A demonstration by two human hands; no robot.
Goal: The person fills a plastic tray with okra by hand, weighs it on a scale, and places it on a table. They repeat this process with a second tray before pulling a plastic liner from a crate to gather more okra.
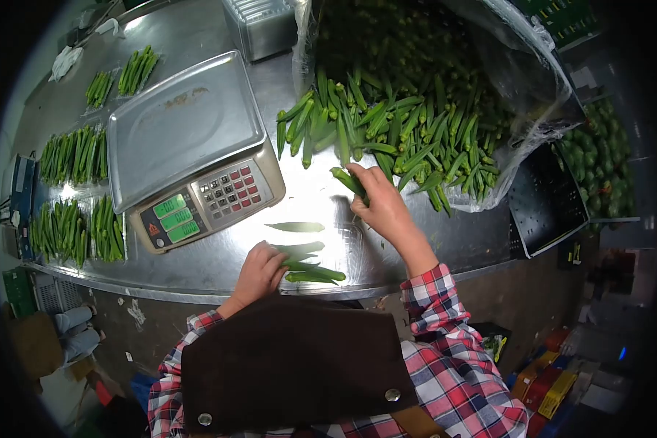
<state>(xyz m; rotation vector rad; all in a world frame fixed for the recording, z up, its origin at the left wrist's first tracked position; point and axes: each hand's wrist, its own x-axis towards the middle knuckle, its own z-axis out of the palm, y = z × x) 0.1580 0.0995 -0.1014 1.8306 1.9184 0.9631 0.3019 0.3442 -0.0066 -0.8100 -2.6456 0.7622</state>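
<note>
The right hand (381,208) had its fingers closed around a single okra pod (345,179), right at the near edge of the big okra pile (394,131) spilling out of a plastic bag (518,87). The left hand (259,271) had its fingers curled shut on the ends of a small bunch of pods (312,274) lying on the steel tabletop (219,263) by the near edge. A weighing scale (186,139) sat to the left, with sorted okra rows (73,155) further left.

Right hand (382,206) gripping okra pod (348,181), scale (190,150)
</note>
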